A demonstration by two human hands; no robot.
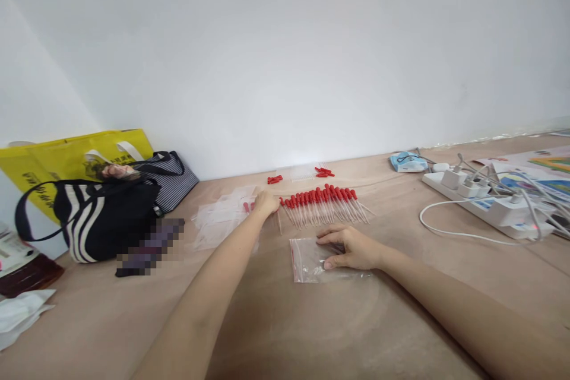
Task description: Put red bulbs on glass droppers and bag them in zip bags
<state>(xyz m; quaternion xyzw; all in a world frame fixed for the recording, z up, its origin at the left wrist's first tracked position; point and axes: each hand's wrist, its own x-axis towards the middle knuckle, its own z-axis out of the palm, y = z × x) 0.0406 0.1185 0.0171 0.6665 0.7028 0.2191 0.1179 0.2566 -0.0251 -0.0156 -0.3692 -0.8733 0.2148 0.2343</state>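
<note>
A row of glass droppers with red rubber bulbs lies side by side on the table. At its left end is my left hand, its fingers drawn together beside the endmost dropper; what they pinch, if anything, is hidden. Nearer to me, a clear zip bag with a red seal line lies flat. My right hand rests on the bag's right part, thumb and fingers apart and fingertips touching the plastic. To the left, several clear bags are spread in an overlapping pile, with red bulbs showing near their right edge.
Loose red bulbs and more red bulbs lie near the wall. A power strip with plugs and white cables stands right, near a blue mask. A black bag, a striped bag and a yellow bag are left.
</note>
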